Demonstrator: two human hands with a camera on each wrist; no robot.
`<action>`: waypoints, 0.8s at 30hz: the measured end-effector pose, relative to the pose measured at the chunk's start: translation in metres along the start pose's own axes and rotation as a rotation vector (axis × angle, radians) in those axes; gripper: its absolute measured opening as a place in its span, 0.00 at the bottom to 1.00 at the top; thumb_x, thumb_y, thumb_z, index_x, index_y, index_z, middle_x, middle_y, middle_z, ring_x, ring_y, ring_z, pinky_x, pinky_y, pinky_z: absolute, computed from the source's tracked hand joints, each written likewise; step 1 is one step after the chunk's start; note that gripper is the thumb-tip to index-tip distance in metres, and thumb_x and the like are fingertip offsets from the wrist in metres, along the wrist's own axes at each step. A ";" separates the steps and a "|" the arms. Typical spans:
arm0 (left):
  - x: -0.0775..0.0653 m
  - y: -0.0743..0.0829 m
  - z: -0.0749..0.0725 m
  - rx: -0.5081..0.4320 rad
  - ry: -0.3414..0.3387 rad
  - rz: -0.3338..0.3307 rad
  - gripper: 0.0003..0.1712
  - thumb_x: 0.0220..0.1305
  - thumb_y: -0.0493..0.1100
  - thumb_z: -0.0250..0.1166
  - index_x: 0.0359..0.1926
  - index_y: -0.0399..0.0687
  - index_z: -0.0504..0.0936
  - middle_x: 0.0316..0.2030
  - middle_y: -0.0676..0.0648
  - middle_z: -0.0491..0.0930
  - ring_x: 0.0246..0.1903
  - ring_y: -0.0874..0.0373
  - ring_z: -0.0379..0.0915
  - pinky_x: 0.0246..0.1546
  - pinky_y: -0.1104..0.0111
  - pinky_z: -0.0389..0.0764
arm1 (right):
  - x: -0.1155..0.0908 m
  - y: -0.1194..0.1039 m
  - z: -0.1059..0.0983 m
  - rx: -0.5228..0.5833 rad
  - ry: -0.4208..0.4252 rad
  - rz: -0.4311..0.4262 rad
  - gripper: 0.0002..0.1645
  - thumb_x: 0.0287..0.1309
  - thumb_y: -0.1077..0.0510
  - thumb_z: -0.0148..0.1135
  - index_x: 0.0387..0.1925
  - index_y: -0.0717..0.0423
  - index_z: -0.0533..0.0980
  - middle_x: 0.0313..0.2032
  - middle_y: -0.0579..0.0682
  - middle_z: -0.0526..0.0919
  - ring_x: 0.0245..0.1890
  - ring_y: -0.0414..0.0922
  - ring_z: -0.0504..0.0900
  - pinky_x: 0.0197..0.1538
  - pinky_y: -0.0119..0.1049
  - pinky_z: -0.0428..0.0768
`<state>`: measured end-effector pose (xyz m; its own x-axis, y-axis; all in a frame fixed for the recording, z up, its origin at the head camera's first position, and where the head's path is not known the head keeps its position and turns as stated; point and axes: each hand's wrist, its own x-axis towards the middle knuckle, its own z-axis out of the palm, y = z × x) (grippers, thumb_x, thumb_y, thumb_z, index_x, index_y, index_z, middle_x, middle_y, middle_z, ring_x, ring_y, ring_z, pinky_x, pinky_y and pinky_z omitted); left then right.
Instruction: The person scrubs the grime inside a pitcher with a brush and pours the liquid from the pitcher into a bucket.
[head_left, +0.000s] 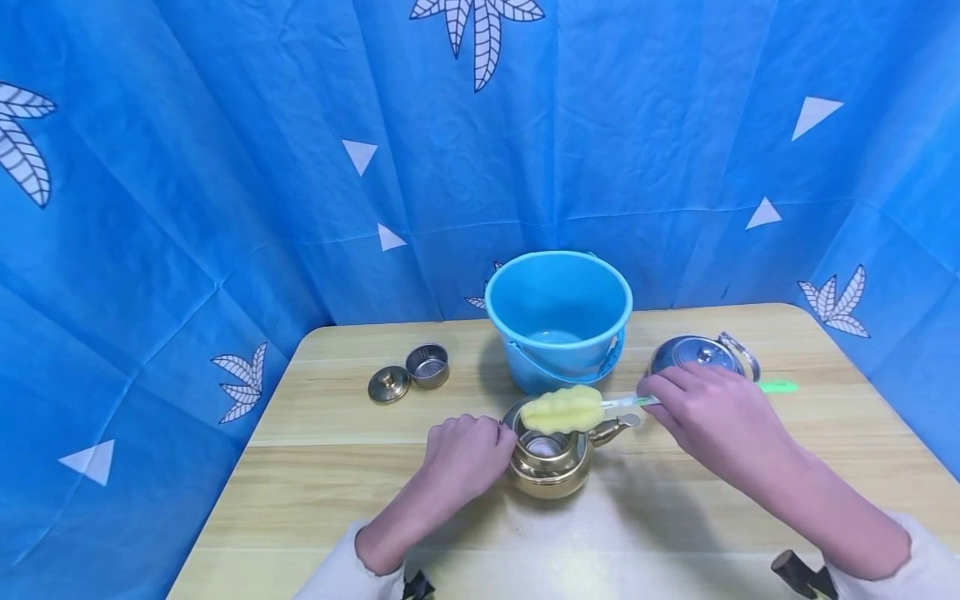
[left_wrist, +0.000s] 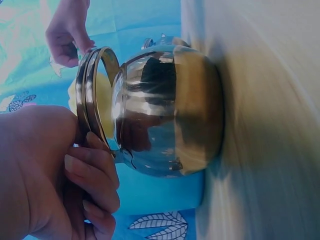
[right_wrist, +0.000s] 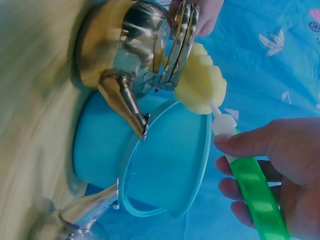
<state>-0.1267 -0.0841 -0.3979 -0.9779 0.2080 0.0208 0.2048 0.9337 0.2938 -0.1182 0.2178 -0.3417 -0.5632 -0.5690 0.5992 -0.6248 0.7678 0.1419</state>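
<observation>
While cloth (head_left: 645,142) hangs behind, the table (head_left: 315,475) bears kettles (head_left: 551,482).

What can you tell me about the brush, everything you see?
The brush has a pale yellow, lobed head that looks like sponge, a white neck and a bright green handle, both plastic by their look. It is held roughly level, head to the left in the head view, over the gold kettle with its open mouth. The right hand grips it near the neck; whether the head touches the kettle is unclear.
</observation>
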 end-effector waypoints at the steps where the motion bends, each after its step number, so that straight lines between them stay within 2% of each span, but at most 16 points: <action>1: 0.000 0.000 0.000 -0.002 0.003 0.002 0.26 0.68 0.54 0.47 0.11 0.57 0.66 0.10 0.55 0.65 0.13 0.58 0.61 0.16 0.64 0.63 | -0.001 0.000 0.001 0.010 0.002 0.009 0.14 0.45 0.53 0.70 0.37 0.50 0.82 0.33 0.46 0.87 0.32 0.47 0.86 0.34 0.44 0.83; 9: 0.001 0.000 0.001 -0.008 0.013 0.008 0.26 0.67 0.53 0.48 0.10 0.57 0.66 0.09 0.55 0.64 0.12 0.59 0.60 0.16 0.64 0.63 | -0.006 0.002 0.004 0.067 0.037 0.064 0.16 0.40 0.54 0.74 0.36 0.47 0.83 0.30 0.44 0.87 0.27 0.43 0.84 0.27 0.39 0.81; 14: 0.000 -0.001 0.001 -0.008 0.020 0.014 0.26 0.67 0.53 0.48 0.10 0.57 0.66 0.09 0.55 0.64 0.12 0.59 0.60 0.15 0.65 0.63 | -0.008 0.002 0.006 0.095 0.007 0.123 0.17 0.39 0.54 0.76 0.36 0.46 0.82 0.28 0.44 0.86 0.26 0.41 0.83 0.24 0.36 0.77; 20: 0.000 0.000 0.000 -0.001 0.025 0.031 0.27 0.69 0.52 0.47 0.11 0.57 0.66 0.09 0.55 0.64 0.12 0.58 0.61 0.16 0.65 0.62 | -0.011 0.002 0.007 0.165 -0.054 0.213 0.17 0.39 0.55 0.78 0.35 0.46 0.82 0.30 0.44 0.87 0.27 0.39 0.84 0.27 0.36 0.81; 24: 0.000 0.000 -0.001 0.004 0.025 0.035 0.27 0.70 0.52 0.47 0.11 0.57 0.66 0.09 0.55 0.64 0.12 0.58 0.61 0.15 0.65 0.62 | -0.014 0.003 0.008 0.201 -0.066 0.241 0.18 0.39 0.56 0.78 0.35 0.47 0.82 0.32 0.45 0.88 0.29 0.40 0.85 0.30 0.37 0.83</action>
<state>-0.1266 -0.0846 -0.3973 -0.9708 0.2334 0.0550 0.2393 0.9270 0.2889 -0.1169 0.2258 -0.3556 -0.7375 -0.4012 0.5433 -0.5600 0.8129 -0.1600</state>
